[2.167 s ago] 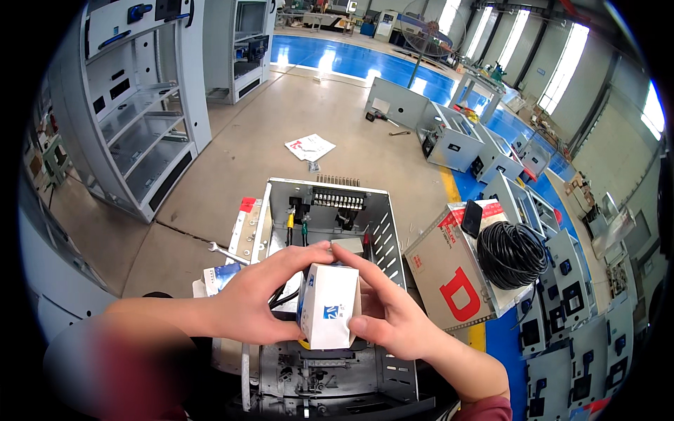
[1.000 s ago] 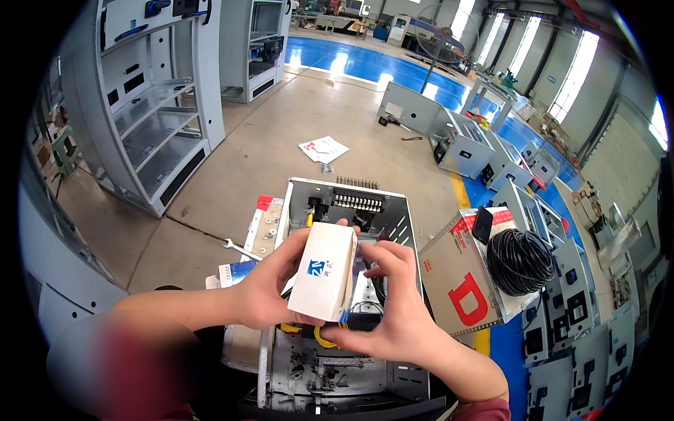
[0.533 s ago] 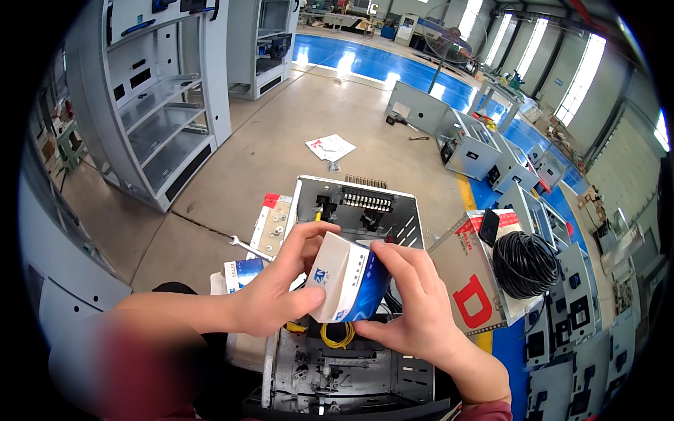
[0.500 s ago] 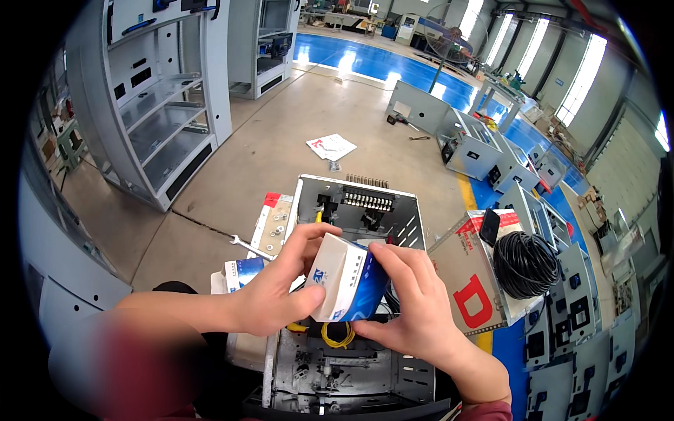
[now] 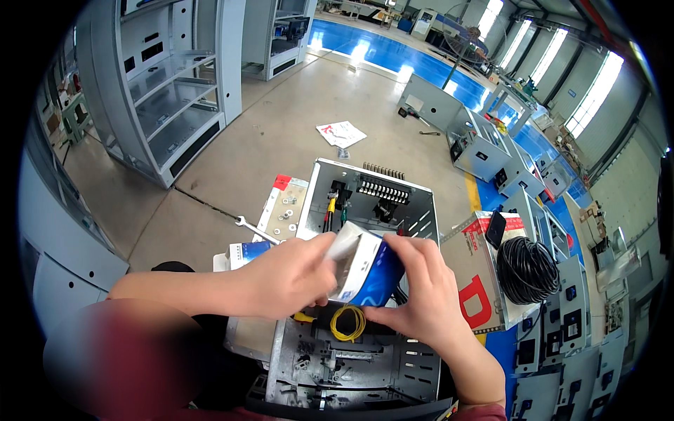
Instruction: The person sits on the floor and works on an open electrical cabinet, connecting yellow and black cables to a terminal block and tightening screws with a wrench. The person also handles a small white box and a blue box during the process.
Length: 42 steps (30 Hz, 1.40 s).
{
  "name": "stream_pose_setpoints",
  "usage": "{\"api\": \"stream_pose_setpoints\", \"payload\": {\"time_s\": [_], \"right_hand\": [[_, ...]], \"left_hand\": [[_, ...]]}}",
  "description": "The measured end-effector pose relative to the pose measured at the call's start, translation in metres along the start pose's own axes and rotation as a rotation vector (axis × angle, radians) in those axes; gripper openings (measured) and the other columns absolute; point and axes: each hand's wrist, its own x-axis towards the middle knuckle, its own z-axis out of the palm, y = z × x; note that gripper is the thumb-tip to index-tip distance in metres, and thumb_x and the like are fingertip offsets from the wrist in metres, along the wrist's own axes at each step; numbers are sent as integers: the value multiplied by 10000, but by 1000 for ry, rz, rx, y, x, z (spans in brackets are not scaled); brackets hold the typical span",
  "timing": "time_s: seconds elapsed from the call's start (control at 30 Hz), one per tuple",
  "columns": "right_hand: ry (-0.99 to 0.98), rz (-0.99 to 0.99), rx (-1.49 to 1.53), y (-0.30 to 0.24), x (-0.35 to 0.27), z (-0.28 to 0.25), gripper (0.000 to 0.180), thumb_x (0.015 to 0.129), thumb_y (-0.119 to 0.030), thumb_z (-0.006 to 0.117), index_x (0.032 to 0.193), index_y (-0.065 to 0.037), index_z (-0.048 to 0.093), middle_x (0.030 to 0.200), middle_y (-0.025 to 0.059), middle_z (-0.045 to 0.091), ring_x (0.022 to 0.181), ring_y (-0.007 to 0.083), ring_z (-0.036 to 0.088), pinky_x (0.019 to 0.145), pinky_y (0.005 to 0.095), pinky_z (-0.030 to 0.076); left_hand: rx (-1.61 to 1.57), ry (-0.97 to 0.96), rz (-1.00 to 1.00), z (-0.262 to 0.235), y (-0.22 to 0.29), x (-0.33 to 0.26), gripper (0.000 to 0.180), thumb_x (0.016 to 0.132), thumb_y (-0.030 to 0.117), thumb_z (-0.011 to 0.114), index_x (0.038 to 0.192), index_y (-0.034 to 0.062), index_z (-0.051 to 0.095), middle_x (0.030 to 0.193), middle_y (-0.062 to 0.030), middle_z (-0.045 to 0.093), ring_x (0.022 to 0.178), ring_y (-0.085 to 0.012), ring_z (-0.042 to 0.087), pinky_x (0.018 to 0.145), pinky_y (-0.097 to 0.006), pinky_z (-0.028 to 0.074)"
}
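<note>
A small blue-and-white cardboard box (image 5: 382,272) is held tilted above an open grey metal enclosure (image 5: 306,219). My right hand (image 5: 425,291) grips its blue side, thumb below and fingers on top. At the white end, my left hand (image 5: 298,277) has its curled fingers on the lifted end flap (image 5: 344,242); the fingertips are partly hidden. The end looks opened, but its contents cannot be made out. Inside the enclosure are a terminal strip (image 5: 383,189), a coil of yellow wire (image 5: 346,338) beneath the box, and mounting hardware.
Left of the enclosure, a second blue-and-white box (image 5: 249,251), a wrench (image 5: 256,229) and several washers (image 5: 289,212) lie on a board. At right, a carton (image 5: 477,295) carries a black cable coil (image 5: 528,270) and a phone (image 5: 496,229). Tall cabinets (image 5: 235,77) stand at left.
My left hand has shifted from holding the box's side to its end flap, which is now lifted. The right hand keeps its grip. The view has shifted slightly.
</note>
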Motion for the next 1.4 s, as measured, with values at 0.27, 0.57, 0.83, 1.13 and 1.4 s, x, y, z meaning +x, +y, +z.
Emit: {"api": "stream_pose_setpoints", "payload": {"time_s": [0.27,0.57,0.83,1.13,1.4], "right_hand": [[18,74,321,18,-1,8,987,613,-156,982,1459,-61,483,1268,144,568,1163,310,631,955,402,568],[131,-36,734,19,-2,11,1046,616,-154,954,1500,20,422,1265,100,485,1200,223,590,1051,347,499],[313,36,691,16,-3,-1,1064,708,-305,909,1562,43,378,1281,163,517,1186,270,580,1049,386,470],[324,-233,402,17,-10,-6,1000,654,-469,948,1431,7,539,1258,201,565,1161,317,570,967,394,483],[441,75,862,21,-6,-3,1027,816,-496,792,1532,62,312,1313,198,537,1180,255,599,1031,387,493]], "left_hand": [[-440,-46,-112,-9,6,8,423,1121,309,513,1331,-50,591,1055,-77,709,826,-131,694,747,-311,573],[-277,318,348,21,-12,19,380,1103,240,593,1373,-3,482,1073,-27,628,979,-90,622,857,-276,513],[-857,-43,-55,16,-4,9,449,1147,323,382,1447,15,511,1400,-174,636,1219,-283,663,1093,-455,493],[-1151,-132,-430,38,5,14,584,1137,489,331,1545,75,384,1444,-134,575,1295,-305,615,1021,-539,543],[-1132,-49,-221,30,2,8,563,1064,254,558,1557,61,367,1449,-144,597,1322,-324,628,1049,-522,578]]}}
